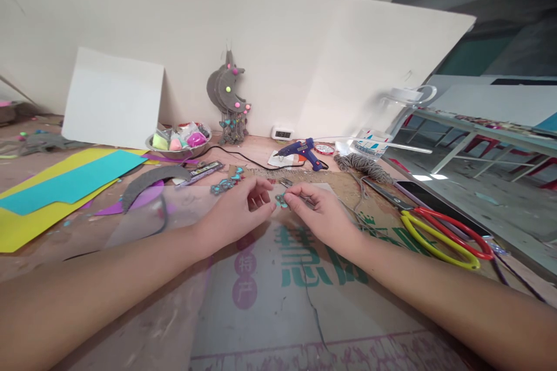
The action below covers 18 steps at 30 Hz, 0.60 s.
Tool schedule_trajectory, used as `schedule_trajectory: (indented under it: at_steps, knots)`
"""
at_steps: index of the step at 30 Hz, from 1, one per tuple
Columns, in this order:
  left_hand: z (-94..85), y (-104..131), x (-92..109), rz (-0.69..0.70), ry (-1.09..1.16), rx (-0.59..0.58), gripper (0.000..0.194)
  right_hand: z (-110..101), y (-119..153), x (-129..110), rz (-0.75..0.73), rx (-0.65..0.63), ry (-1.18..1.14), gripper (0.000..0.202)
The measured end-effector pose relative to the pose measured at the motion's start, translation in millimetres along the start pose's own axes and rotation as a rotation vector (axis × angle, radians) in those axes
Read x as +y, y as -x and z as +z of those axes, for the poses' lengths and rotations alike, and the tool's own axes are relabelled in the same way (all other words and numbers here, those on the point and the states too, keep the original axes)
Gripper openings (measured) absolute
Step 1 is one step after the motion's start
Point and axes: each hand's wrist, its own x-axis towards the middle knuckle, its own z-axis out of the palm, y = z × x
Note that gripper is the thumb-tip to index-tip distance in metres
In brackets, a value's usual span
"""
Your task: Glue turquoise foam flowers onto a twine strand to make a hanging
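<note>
Over the middle of the work surface, my right hand (322,214) pinches a small grey and turquoise ornament (281,201) between thumb and fingertips. Just left of it, my left hand (243,206) is curled loosely, its thumb apart from the fingers and nothing visible in its grasp. Similar grey and turquoise pieces (224,185) lie behind the left hand. Both hands hover above a translucent plastic sheet (270,324) spread over printed cardboard. A dark thread (314,310) trails across the sheet toward me.
Scissors (444,232), a phone (439,203) and grey yarn (365,167) lie right. Behind are a blue glue gun (302,151), a small clock (282,132), a clear jug (389,119) and a decorated grey moon (228,90). Coloured sheets (78,179) and a metal bowl (180,153) occupy the left.
</note>
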Motion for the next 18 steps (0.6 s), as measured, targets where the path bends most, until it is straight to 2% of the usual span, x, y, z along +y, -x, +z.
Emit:
schedule_trajectory:
  at_steps: [3,5,7,13,18]
  knots:
    - [-0.3,-1,-4,-0.013,-0.016,0.047,0.027,-3,-4,6,0.063,0.065,-0.106,0.022]
    - [-2.0,-2,-5,-0.001,-0.056,0.014,0.02,-5,-8,11,0.109,0.12,-0.163,0.024]
    - [-3.9,-2,-5,0.025,-0.078,-0.013,0.022,-6,-10,14,0.139,0.143,-0.184,0.025]
    - [-6.4,-2,-3,0.086,-0.08,-0.083,0.032,-2,-5,1,0.037,0.013,-0.121,0.02]
    - [-4.8,-2,-2,0.092,-0.014,-0.135,0.023,-1,-2,-1,0.018,0.0,-0.01,0.018]
